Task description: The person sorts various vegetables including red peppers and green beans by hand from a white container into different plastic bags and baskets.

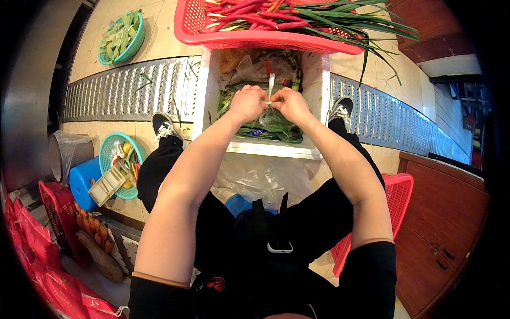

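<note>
Fingertip to fingertip, my left hand (pixel 251 101) and my right hand (pixel 292 104) both pinch a narrow white piece (pixel 271 83), which could be a strip or a stem. It stands up between them, and I cannot tell exactly what it is. Both hands are over a white foam box (pixel 275 150) between my feet. Inside the box lie long green leaves (pixel 275 134), vegetable scraps and clear plastic film (pixel 245 69). A small red piece (pixel 268 67) shows just beyond the white piece. A blue-purple band (pixel 256 132) sits among the leaves.
A red plastic basket (pixel 271 40) of red chillies (pixel 255 18) and green stalks (pixel 338 18) rests at the box's far end. Turquoise baskets (pixel 140 40) (pixel 104 145) and a blue stool (pixel 83 179) stand left. Metal drain grating (pixel 131 89) crosses the floor. Wooden cabinets (pixel 434 223) stand right.
</note>
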Demonstrator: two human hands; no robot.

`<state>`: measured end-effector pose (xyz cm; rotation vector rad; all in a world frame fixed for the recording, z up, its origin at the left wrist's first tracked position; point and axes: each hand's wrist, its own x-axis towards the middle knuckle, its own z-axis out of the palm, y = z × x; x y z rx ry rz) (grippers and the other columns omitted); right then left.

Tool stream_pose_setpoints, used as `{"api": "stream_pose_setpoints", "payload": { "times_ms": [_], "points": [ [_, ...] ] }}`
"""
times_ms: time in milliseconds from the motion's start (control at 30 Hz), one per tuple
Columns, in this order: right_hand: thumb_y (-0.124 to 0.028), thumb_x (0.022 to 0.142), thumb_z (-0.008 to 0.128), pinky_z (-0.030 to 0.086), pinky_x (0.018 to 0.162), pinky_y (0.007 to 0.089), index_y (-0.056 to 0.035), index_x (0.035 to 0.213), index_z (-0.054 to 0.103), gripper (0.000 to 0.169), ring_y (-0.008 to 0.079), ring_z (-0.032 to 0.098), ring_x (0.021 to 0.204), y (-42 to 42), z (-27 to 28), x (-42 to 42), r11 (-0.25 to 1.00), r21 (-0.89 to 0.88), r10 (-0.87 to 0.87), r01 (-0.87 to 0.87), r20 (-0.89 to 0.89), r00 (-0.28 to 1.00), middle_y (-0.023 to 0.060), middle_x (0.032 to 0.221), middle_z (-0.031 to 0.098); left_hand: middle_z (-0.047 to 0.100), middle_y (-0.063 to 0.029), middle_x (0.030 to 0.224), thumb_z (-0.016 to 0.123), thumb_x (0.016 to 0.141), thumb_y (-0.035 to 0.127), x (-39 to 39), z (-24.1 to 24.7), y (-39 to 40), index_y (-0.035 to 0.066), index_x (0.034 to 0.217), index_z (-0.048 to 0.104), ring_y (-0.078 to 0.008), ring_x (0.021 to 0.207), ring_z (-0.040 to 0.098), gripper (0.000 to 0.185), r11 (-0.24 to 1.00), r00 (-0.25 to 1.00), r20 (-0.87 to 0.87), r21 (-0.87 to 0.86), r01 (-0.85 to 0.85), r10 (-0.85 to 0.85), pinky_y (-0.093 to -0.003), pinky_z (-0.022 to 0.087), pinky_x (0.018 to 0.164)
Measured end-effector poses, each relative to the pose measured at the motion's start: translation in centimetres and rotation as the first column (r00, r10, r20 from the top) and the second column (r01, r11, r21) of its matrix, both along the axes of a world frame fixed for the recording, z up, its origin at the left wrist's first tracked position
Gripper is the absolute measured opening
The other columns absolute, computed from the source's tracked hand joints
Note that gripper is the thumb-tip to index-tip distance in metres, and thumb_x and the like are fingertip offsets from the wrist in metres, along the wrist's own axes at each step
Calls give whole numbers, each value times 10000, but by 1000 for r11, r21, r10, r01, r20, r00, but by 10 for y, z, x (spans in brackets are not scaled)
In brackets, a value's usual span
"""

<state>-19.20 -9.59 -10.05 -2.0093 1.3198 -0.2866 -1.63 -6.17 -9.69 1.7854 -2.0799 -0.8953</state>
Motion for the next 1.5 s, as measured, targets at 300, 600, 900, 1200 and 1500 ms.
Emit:
{"api": "stream_pose_setpoints", "payload": {
  "times_ms": [300, 600, 900, 1200, 1500],
  "points": [
    [-78, 731, 679, 465, 564, 288, -8, 797, 699, 98, 126, 588, 583, -22, 2, -5, 860, 510, -97, -21, 204, 974, 75, 636, 628, 636, -66, 985, 652, 770, 207, -3, 1, 3, 85, 911, 658, -286, 1012, 547, 187, 1000, 999, 23, 0, -28, 28, -421, 439, 862],
    [-104, 749, 606, 507, 626, 387, -19, 772, 668, 108, 263, 648, 682, -18, 12, 3, 974, 38, 223, -221, -45, 974, 145, 724, 658, 637, -67, 1002, 628, 784, 207, -7, 8, 4, 86, 907, 657, -285, 1019, 544, 175, 997, 998, 23, 45, -59, 58, -435, 427, 878],
    [-129, 728, 574, 510, 695, 450, -48, 768, 644, 115, 341, 634, 781, -9, 25, 9, 938, -247, 180, -243, -252, 951, 144, 842, 642, 650, -91, 996, 609, 771, 201, -8, 13, -1, 98, 901, 656, -285, 1015, 564, 173, 987, 993, 86, 134, -92, 81, -455, 433, 868],
    [-171, 726, 589, 501, 707, 429, -63, 801, 681, 161, 351, 630, 774, -20, 20, -1, 998, -34, 47, -50, -96, 994, 181, 768, 646, 677, -134, 898, 557, 824, 269, -3, 20, -5, 117, 975, 695, -309, 891, 631, 255, 962, 975, -88, 206, -181, 202, -404, 482, 802],
    [-220, 734, 634, 504, 686, 398, -63, 809, 668, 177, 315, 642, 732, -25, 8, -11, 917, 399, -75, 4, 162, 984, 126, 779, 666, 687, -125, 861, 575, 821, 217, 6, 10, -15, 65, 931, 695, -244, 828, 657, 223, 924, 879, -292, 179, -338, 378, -339, 489, 770]
  ]
}}
